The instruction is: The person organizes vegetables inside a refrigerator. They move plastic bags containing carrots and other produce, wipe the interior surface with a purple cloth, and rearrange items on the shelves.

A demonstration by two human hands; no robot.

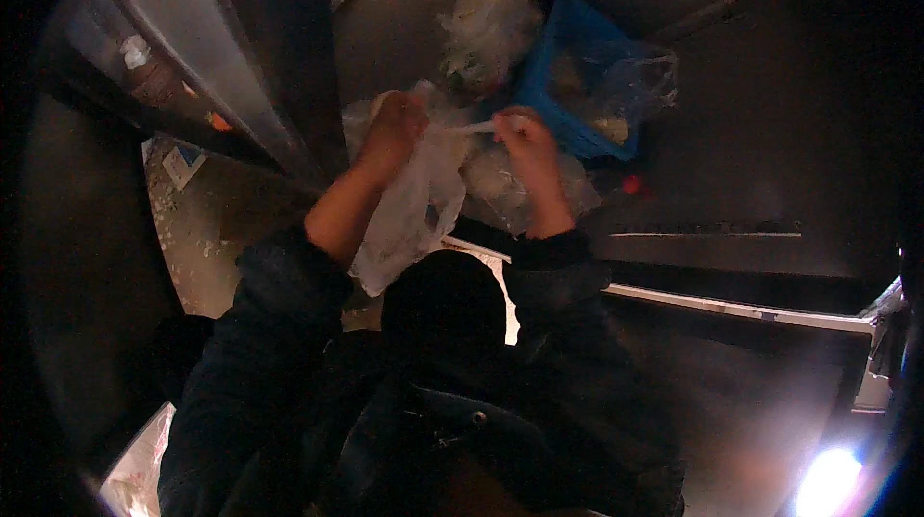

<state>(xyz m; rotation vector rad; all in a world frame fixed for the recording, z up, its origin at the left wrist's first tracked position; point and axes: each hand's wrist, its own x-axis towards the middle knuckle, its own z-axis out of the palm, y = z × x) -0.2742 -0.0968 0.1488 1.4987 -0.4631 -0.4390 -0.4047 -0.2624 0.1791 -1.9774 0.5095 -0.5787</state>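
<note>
Between my two hands a thin white plastic bag (409, 219) is pulled out, and part of it stretches as a narrow strip across the gap. My left hand (397, 127) is closed on the bag's upper part, and the rest of it hangs below. My right hand (527, 140) pinches the other end of the strip. Below and beside my right hand lies a clear plastic bag (491, 182); its contents are too dim to name. Just beyond my right hand stands a blue plastic basket (544, 84).
Another filled, pale plastic bag (491, 21) lies at the far side, left of the basket. Clear film (654, 74) hangs over the basket's right edge. A small red thing (631, 184) rests on the dark surface. At the left is a metal trough (173, 7) with scraps in it.
</note>
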